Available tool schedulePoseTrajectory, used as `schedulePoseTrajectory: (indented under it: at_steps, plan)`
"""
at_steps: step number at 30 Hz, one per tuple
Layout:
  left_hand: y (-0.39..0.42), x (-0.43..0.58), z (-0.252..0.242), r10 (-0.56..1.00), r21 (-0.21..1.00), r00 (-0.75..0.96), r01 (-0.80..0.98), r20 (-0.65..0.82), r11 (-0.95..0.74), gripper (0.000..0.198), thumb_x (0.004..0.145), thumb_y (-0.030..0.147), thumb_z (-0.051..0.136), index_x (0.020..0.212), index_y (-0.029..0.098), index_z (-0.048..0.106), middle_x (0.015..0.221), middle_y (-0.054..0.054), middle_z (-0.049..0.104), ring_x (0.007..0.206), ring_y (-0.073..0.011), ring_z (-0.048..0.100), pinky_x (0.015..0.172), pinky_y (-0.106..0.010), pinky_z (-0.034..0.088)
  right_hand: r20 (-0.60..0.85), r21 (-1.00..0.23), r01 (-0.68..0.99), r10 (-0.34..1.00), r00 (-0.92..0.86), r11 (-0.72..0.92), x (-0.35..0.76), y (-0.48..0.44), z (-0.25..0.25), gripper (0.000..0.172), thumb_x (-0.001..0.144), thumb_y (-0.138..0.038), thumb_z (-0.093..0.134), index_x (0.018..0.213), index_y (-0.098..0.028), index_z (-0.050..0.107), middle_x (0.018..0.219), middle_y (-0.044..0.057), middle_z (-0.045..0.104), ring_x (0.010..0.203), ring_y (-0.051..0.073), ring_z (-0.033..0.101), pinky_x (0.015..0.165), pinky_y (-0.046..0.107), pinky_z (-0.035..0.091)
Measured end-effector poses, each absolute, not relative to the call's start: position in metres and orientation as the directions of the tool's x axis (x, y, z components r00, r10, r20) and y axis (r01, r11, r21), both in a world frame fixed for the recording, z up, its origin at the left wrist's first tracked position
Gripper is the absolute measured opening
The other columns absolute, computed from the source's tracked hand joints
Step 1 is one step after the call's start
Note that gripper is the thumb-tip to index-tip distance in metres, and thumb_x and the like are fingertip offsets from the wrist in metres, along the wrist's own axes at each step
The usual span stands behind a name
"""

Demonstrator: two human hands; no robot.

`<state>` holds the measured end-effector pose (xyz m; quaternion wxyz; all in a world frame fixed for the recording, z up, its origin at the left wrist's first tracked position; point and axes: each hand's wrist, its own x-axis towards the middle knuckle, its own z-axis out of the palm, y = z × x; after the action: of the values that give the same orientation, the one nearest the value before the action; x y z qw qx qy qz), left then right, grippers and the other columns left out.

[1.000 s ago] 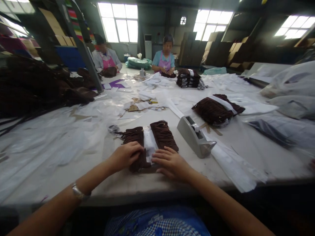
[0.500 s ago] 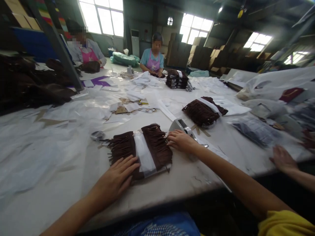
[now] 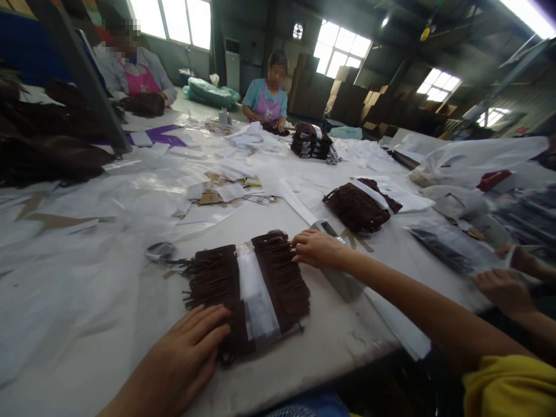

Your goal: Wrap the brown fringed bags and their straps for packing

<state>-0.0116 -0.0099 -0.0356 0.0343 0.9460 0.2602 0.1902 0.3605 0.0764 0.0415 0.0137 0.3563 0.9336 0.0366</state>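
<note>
A dark brown fringed bag [image 3: 217, 278] lies flat before me, with a white wrap [image 3: 256, 292] around its middle and a cord reaching out to the left. My left hand [image 3: 191, 341] rests at its lower left edge, fingers stretched and lying side by side. At the bag's upper right edge is my right hand [image 3: 317, 249], its fingers bent against the fringe; whether they pinch any of it is unclear. Partly hidden under my right hand and forearm stands a grey tape dispenser [image 3: 345, 285].
Another wrapped brown bag [image 3: 360, 205] lies beyond the dispenser, and a brown stack [image 3: 310, 142] farther back. Papers [image 3: 212, 194] and plastic sheets cover the left side. Another person's hands [image 3: 506, 292] are at the right edge. Two people sit across the table.
The view has shifted slightly. My left hand has slid down and left to the bag's edge. My right hand stays by the upper right corner. A second hand of the neighbouring person shows at the right.
</note>
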Motion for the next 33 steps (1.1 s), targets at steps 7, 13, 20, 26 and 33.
schedulePoseTrajectory:
  at_steps: [7, 13, 20, 26, 33]
  plan:
    - [-0.005, -0.012, -0.039, 0.531, 0.217, 0.745, 0.485, 0.405, -0.847, 0.035, 0.083, 0.023, 0.054, 0.115, 0.032, 0.063, 0.132, 0.0, 0.062, 0.119, -0.0231, 0.061, 0.101, -0.038, 0.054, 0.177, -0.079, 0.66, 0.662, -0.729, 0.747, 0.314, 0.1, 0.035, 0.036, 0.095, -0.036, 0.057, 0.128, -0.021, 0.057, 0.124, 0.01, 0.063, 0.118, 0.023, 0.055, 0.105, 0.042, 0.04]
    - [-0.008, -0.01, -0.045, 0.537, 0.215, 0.711, 0.497, 0.454, -0.841, 0.032, 0.084, 0.024, 0.053, 0.114, 0.03, 0.062, 0.131, -0.001, 0.063, 0.117, -0.0231, 0.062, 0.099, -0.039, 0.056, 0.056, -0.284, 0.672, 0.711, -0.701, 0.684, 0.314, 0.123, 0.03, 0.043, 0.083, -0.016, 0.068, 0.125, -0.017, 0.057, 0.093, 0.004, 0.069, 0.098, 0.02, 0.06, 0.095, 0.036, 0.043]
    - [-0.008, -0.013, -0.054, 0.526, 0.209, 0.706, 0.489, 0.474, -0.847, 0.036, 0.082, 0.024, 0.053, 0.117, 0.031, 0.061, 0.132, 0.0, 0.062, 0.118, -0.0223, 0.062, 0.098, -0.037, 0.056, -0.092, -0.026, 0.709, 0.704, -0.704, 0.705, 0.319, 0.127, 0.061, 0.004, 0.075, -0.018, 0.068, 0.079, -0.018, 0.067, 0.078, 0.003, 0.067, 0.084, 0.021, 0.06, 0.093, 0.038, 0.038]
    - [-0.008, -0.009, -0.051, 0.516, 0.198, 0.684, 0.491, 0.515, -0.848, 0.032, 0.083, 0.024, 0.053, 0.112, 0.029, 0.063, 0.129, -0.002, 0.065, 0.116, -0.0204, 0.063, 0.101, -0.032, 0.053, 0.062, -0.125, 0.805, 0.815, -0.577, 0.58, 0.306, 0.122, 0.057, 0.022, 0.087, -0.039, 0.065, 0.094, -0.019, 0.07, 0.105, 0.008, 0.068, 0.1, 0.023, 0.061, 0.095, 0.039, 0.042]
    - [-0.008, -0.008, -0.045, 0.518, 0.22, 0.69, 0.478, 0.505, -0.85, 0.029, 0.082, 0.02, 0.058, 0.111, 0.024, 0.064, 0.129, -0.002, 0.064, 0.12, -0.0164, 0.059, 0.113, -0.025, 0.035, -0.073, -0.302, 0.801, 0.826, -0.559, 0.516, 0.29, 0.128, 0.041, 0.008, 0.083, -0.024, 0.068, 0.08, -0.017, 0.072, 0.134, 0.01, 0.059, 0.129, 0.027, 0.048, 0.108, 0.038, 0.037]
